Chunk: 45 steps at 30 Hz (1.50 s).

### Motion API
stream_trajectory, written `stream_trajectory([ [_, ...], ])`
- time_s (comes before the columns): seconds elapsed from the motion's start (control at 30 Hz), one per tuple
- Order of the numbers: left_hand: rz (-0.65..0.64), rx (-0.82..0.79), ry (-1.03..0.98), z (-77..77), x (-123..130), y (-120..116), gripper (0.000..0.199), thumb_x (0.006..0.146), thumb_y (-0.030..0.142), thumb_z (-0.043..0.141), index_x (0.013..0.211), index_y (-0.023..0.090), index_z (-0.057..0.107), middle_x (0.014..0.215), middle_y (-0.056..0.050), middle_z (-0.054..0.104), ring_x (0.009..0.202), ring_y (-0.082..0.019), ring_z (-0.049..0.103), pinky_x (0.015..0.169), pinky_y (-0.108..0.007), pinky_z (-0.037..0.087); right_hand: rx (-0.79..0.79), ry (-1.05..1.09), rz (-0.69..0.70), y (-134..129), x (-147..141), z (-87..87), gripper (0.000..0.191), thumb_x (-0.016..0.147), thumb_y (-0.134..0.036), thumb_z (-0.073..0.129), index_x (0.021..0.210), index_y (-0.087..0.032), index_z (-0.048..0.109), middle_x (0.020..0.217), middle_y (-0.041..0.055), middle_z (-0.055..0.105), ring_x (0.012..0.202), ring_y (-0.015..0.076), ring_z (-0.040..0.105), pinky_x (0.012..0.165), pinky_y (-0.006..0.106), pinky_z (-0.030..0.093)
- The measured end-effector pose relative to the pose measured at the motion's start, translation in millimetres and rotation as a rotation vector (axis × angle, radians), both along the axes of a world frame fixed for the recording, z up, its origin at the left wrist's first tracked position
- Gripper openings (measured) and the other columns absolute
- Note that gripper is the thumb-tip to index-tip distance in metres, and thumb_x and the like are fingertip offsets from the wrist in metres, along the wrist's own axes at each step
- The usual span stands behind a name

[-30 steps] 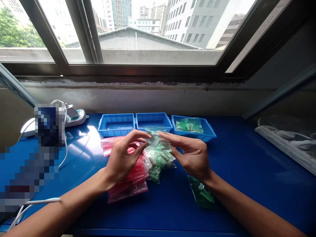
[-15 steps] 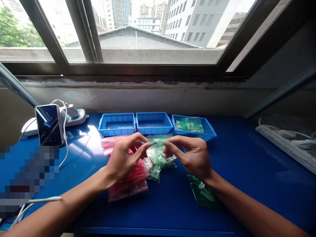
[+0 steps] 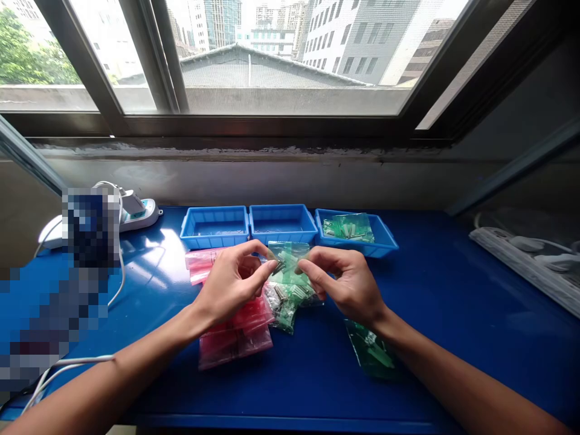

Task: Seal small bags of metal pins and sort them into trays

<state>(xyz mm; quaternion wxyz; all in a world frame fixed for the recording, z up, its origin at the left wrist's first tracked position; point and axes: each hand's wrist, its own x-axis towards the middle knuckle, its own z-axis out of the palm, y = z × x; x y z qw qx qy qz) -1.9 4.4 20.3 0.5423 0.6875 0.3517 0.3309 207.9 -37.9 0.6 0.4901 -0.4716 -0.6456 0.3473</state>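
Between my left hand (image 3: 231, 284) and my right hand (image 3: 344, 284), a small clear green-tinted zip bag (image 3: 287, 260) of small parts hangs pinched at its sides by the fingertips of both hands. Directly below lies a heap of similar green bags (image 3: 285, 305), partly hidden by my fingers. Pink zip bags (image 3: 235, 341) are stacked under and beside my left wrist. A single dark green bag (image 3: 369, 350) lies flat near my right wrist.
Three blue plastic bins stand in a row at the back of the blue table: an left one (image 3: 214, 228), a middle one (image 3: 282, 224), and a right one (image 3: 356, 237) holding green bags (image 3: 348, 227). A phone (image 3: 90, 229), power strip (image 3: 136, 211) and white cables lie at left, below a window.
The green bag now hangs more upright and fully spread between my fingertips, and my hands have drawn slightly closer together over the heap.
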Motion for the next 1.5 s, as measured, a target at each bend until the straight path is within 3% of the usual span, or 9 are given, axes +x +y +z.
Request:
stream_trajectory([
  [0.17,0.025,0.059,-0.009,-4.5,-0.9,0.3,0.013,0.095,0.025,0.068,0.088,0.015,0.064,0.064,0.0,0.069,0.055,-0.013,0.065,0.053,-0.022,0.052,0.043,0.054,-0.009,1.8,1.4,-6.9,0.009,0.09,-0.023,0.078,0.084,-0.017,0.081,0.051,-0.0041,0.064,0.038,0.0104,0.057,0.041,0.021,0.047],
  [0.3,0.082,0.223,0.007,-9.5,-2.8,1.2,0.006,0.094,0.019,0.067,0.099,0.016,0.069,0.094,-0.007,0.079,0.088,-0.02,0.078,0.069,-0.027,0.062,0.111,0.036,-0.018,1.2,1.7,-6.1,0.018,0.092,-0.017,0.073,0.106,-0.019,0.085,0.071,0.0015,0.08,0.047,0.0139,0.07,0.046,0.023,0.056],
  [0.53,0.1,0.48,-0.058,-13.9,-3.2,2.1,0.017,0.095,0.01,0.065,0.108,0.02,0.068,0.107,-0.002,0.079,0.103,-0.015,0.077,0.086,-0.025,0.064,0.283,-0.086,-0.086,-0.2,2.7,-4.2,0.033,0.09,-0.007,0.067,0.115,-0.021,0.083,0.125,0.0076,0.078,0.1,0.0254,0.081,0.061,0.026,0.066],
  [0.77,0.109,0.513,-0.01,-10.4,-3.3,1.5,0.019,0.094,0.008,0.063,0.11,0.018,0.068,0.108,-0.004,0.078,0.099,-0.017,0.076,0.083,-0.028,0.062,0.307,-0.094,-0.08,0.3,4.6,-5.3,0.03,0.089,-0.009,0.069,0.114,-0.019,0.083,0.122,0.0094,0.08,0.104,0.0263,0.08,0.063,0.026,0.066],
  [0.93,0.06,0.39,0.072,-8.3,-3.1,0.6,0.012,0.098,0.027,0.067,0.092,0.016,0.068,0.08,-0.002,0.074,0.069,-0.014,0.068,0.062,-0.025,0.053,0.244,-0.098,-0.015,0.5,3.6,2.3,0.012,0.093,-0.02,0.072,0.087,-0.017,0.081,0.068,0.0017,0.078,0.05,0.0128,0.069,0.049,0.022,0.055],
  [1.1,0.03,0.302,0.138,-5.9,-1.7,-0.3,0.029,0.099,0.035,0.063,0.076,0.017,0.062,0.062,0.002,0.06,0.054,-0.011,0.05,0.05,-0.022,0.037,0.114,-0.148,0.073,4.4,7.4,9.3,0.03,0.093,-0.03,0.072,0.065,-0.018,0.069,0.049,-0.0028,0.06,0.04,0.0107,0.053,0.043,0.024,0.044],
  [1.23,0.041,0.257,0.113,-3.6,-1.4,-0.8,0.025,0.101,0.037,0.057,0.092,0.016,0.068,0.066,0.001,0.062,0.057,-0.012,0.053,0.051,-0.022,0.039,0.101,-0.169,-0.148,15.1,37.3,15.7,0.026,0.092,-0.039,0.072,0.074,-0.02,0.074,0.052,-0.0021,0.057,0.041,0.0118,0.048,0.041,0.026,0.038],
  [1.4,0.013,0.259,0.12,-4.7,-1.0,-1.9,0.027,0.101,0.035,0.055,0.086,0.015,0.068,0.07,-0.002,0.069,0.059,-0.014,0.061,0.053,-0.023,0.045,0.064,-0.366,-0.505,26.4,96.0,31.1,0.038,0.091,-0.054,0.072,0.078,-0.018,0.073,0.053,0.0015,0.054,0.046,0.0135,0.046,0.046,0.03,0.036],
  [1.5,0.006,0.279,0.128,-5.4,-0.9,-2.4,0.029,0.101,0.033,0.055,0.083,0.015,0.068,0.068,-0.003,0.07,0.057,-0.014,0.061,0.052,-0.023,0.045,-0.052,-0.568,-0.502,30.9,120.9,31.6,0.048,0.09,-0.062,0.069,0.075,-0.017,0.075,0.053,0.0053,0.059,0.048,0.0158,0.049,0.049,0.032,0.035],
])
